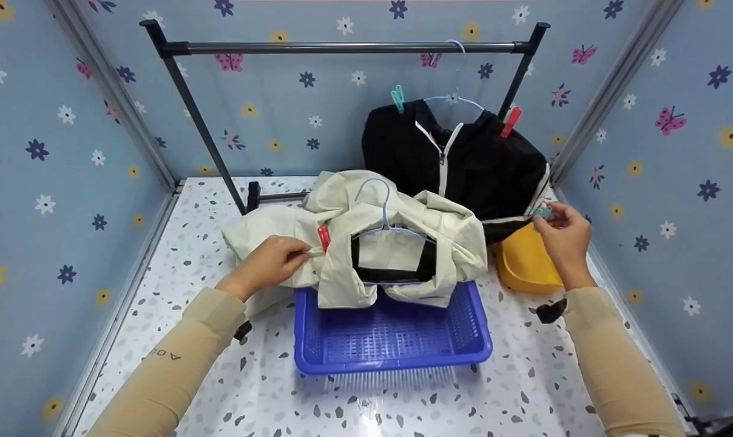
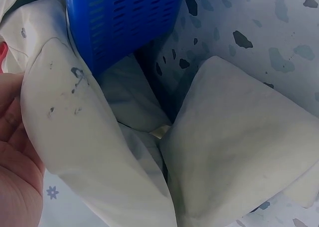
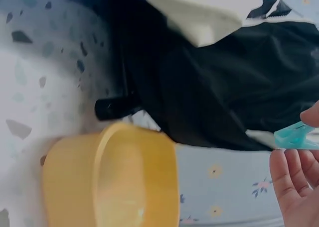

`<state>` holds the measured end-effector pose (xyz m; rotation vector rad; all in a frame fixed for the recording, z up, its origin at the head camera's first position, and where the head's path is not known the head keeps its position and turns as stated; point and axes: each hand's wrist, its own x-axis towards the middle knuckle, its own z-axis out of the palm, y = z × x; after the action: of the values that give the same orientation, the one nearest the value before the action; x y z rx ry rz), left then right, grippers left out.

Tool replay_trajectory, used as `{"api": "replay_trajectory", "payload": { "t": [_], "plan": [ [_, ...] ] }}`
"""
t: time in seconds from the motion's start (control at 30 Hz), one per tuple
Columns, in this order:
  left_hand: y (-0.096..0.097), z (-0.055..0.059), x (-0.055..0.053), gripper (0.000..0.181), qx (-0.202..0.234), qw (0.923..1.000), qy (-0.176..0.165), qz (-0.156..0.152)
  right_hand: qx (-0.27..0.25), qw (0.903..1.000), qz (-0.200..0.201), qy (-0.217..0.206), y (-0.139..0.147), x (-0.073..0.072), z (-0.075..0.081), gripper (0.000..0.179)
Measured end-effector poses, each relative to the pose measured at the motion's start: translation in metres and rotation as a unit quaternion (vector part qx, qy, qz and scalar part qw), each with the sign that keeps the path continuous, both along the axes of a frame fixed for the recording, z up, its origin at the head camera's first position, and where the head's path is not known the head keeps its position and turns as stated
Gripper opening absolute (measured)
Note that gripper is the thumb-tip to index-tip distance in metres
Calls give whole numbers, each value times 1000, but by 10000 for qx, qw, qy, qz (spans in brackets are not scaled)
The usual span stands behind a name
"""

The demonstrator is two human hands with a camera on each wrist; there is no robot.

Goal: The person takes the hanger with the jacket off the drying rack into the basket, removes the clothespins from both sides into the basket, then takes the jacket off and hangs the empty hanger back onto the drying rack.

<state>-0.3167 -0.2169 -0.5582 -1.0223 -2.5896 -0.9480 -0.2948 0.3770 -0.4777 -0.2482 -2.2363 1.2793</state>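
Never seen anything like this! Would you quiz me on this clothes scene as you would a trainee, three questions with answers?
1. True or false: the black zip-front jacket hangs by a thin pale-blue hanger from the black tubular rail.
2. What does the person's right grip hold?
3. How many red plastic clothespins show in the head view?

Key:
1. True.
2. A turquoise plastic clothespin, at the jacket's edge.
3. Two: one on the jacket, one on the cream fabric garment.
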Motion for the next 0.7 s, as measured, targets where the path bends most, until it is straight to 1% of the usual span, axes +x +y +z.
{"api": "replay_trajectory", "payload": {
  "t": [0.03, 0.07, 0.1, 0.2, 0.23, 0.27, 0.33, 0.4, 0.5, 0.63, 0.7],
  "plan": [
    [-1, -3, -2, 16, -31, 10000, 1, 29, 8, 10000, -47, -46, 3, 0, -2, 36],
    [1, 5, 3, 16, -36, 10000, -53, 23, 14, 9999, -104, -48, 5, -1, -4, 36],
    [3, 9, 6, 16, 1, 10000, -55, -6, 32, 9998, -161, -76, 7, -1, -6, 37],
    [4, 11, 8, 16, -3, 10000, -71, 2, 68, 9994, -274, -205, 14, -2, -13, 38],
    [1, 3, 3, 15, 11, 10000, 22, -16, 84, 9992, -292, -242, 16, -2, -15, 38],
    [1, 3, 3, 15, 3, 10000, 16, -7, 102, 9990, -315, -301, 18, -3, -18, 37],
    [-3, -12, -7, 15, -41, 9999, 97, 38, 129, 9983, -315, -471, 23, -4, -23, 38],
    [-2, -7, -4, 16, -9, 10000, 63, -7, 162, 9975, -274, -630, 28, -5, -28, 39],
    [-2, -6, -3, 15, 26, 10000, 91, 26, 209, 9959, -159, -862, 34, -7, -35, 43],
    [1, 0, 4, 14, 117, 9999, 49, 81, 266, 9920, 124, -1226, 39, -10, -47, 49],
    [4, 8, 9, 14, 240, 9997, 38, 1, 248, 9891, 275, -1429, 41, -10, -52, 51]
  ]
}}
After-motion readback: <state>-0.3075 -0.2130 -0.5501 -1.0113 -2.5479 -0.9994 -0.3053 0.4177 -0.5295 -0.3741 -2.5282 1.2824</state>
